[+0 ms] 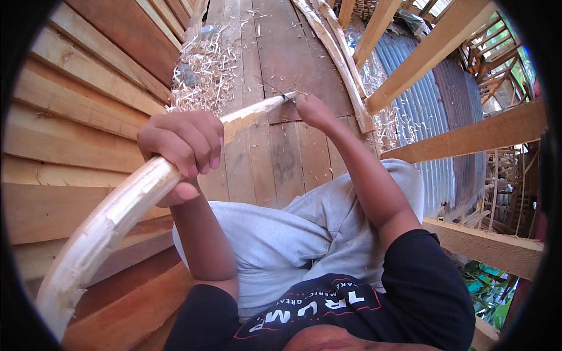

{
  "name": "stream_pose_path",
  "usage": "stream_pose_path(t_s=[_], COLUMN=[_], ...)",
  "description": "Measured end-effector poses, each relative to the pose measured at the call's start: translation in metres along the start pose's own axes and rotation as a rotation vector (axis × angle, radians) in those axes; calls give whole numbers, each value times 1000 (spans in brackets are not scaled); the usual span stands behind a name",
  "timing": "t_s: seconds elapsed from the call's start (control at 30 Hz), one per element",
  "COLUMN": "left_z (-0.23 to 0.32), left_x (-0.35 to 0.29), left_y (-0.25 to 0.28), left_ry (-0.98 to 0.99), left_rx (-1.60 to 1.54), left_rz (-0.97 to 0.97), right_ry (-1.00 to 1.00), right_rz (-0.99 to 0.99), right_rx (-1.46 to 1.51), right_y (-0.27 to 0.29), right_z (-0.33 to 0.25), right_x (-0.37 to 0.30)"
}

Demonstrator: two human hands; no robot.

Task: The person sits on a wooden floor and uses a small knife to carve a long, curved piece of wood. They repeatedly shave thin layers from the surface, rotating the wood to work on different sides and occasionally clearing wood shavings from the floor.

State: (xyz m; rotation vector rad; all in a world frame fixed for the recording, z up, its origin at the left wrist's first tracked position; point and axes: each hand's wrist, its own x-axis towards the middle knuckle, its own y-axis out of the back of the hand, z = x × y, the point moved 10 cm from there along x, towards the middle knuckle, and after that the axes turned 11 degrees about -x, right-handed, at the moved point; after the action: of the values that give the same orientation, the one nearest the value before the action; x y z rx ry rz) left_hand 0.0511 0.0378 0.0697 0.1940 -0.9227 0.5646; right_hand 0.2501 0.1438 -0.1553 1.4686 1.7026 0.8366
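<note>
A long, pale, peeled wooden pole (111, 213) runs from the lower left up toward the middle, bent by the lens. My left hand (184, 143) is closed around it, thumb below and fingers over the top. At the pole's narrow far end, my right hand (313, 110) is closed on what looks like a small knife (285, 97). Its thin dark blade lies across the pole's tip, pointing up and left. The knife's handle is mostly hidden in my fingers. Small rough nicks mark the pole's near part.
Curly wood shavings (213, 70) lie heaped on the plank floor (287, 164) beside the left board wall (76, 93). Two long peeled strips (345, 64) rest along the floor's right edge. Beyond the wooden rails (468, 137) is corrugated metal sheeting (404, 76). My crossed legs take up the near floor.
</note>
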Motion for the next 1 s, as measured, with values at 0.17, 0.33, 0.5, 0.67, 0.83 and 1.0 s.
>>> stream_pose_path(t_s=[0.17, 0.33, 0.5, 0.67, 0.83, 1.0], left_z=[5, 3, 3, 1, 7, -3], left_x=[-2, -1, -3, -6, -4, -6], left_y=[4, 5, 6, 4, 6, 5], left_ry=[-45, -44, -51, -9, -32, -33], left_rx=[42, 27, 36, 28, 29, -6], left_rz=[135, 126, 156, 115, 123, 154], right_ry=[-97, -231, -133, -95, -151, 69], right_rz=[-96, -167, -158, -24, -64, -47], right_rx=[25, 152, -13, 126, 160, -97], right_y=[-20, -39, -18, -12, -23, -21], right_z=[13, 38, 7, -10, -1, -13], right_x=[5, 14, 4, 1, 9, 9])
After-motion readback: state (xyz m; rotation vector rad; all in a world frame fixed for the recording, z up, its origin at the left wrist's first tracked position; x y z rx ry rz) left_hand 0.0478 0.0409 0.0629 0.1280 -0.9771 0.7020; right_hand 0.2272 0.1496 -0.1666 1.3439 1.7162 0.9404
